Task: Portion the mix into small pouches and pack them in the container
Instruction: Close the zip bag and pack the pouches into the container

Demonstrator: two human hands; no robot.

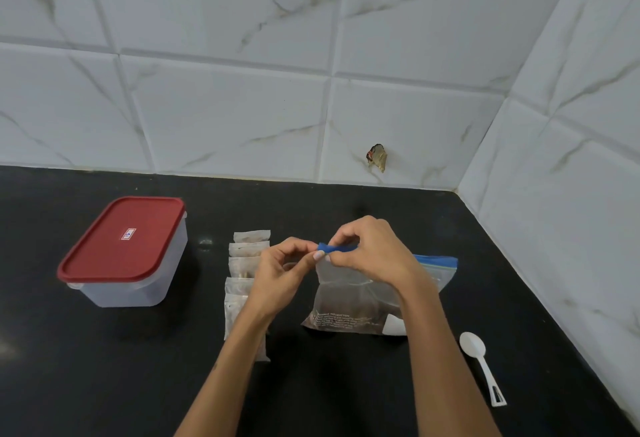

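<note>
A large clear zip bag (pixel 349 301) with a blue seal strip stands on the black counter, brown mix in its lower half. My right hand (pixel 372 249) pinches the left end of the blue strip from above. My left hand (pixel 282 270) pinches the same end from the left side. Several small clear pouches (pixel 244 265) holding brown mix lie in an overlapping row to the left of the bag, partly hidden by my left forearm. A translucent container (pixel 138 284) with a red lid (pixel 121 239) shut on it sits at the left.
A white plastic spoon (pixel 479 364) lies on the counter (pixel 104 367) to the right of the bag. Tiled walls meet at the back right corner. A small brown scrap (pixel 377 157) hangs on the back wall.
</note>
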